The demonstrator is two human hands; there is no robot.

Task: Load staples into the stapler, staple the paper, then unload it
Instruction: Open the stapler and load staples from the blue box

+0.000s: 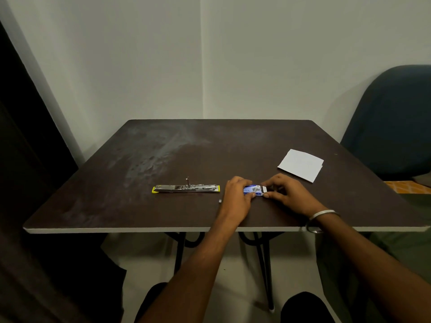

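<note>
The stapler (185, 188), silver with yellow ends, lies opened out flat on the dark table (163, 148), left of my hands. My left hand (238, 197) grips a small blue staple box (251, 190) from its left side. At the box's right end my right hand (286, 194) pinches a white inner tray or flap (264, 189) between thumb and fingers. A white sheet of paper (301, 165) lies flat to the right, beyond my right hand. A tiny metal piece (220, 201), perhaps staples, rests on the table just left of my left hand.
A blue chair back (391, 122) stands past the table's right edge. White walls meet in a corner behind the table. A metal bangle (320, 216) circles my right wrist. Black table legs (263, 264) show under the front edge.
</note>
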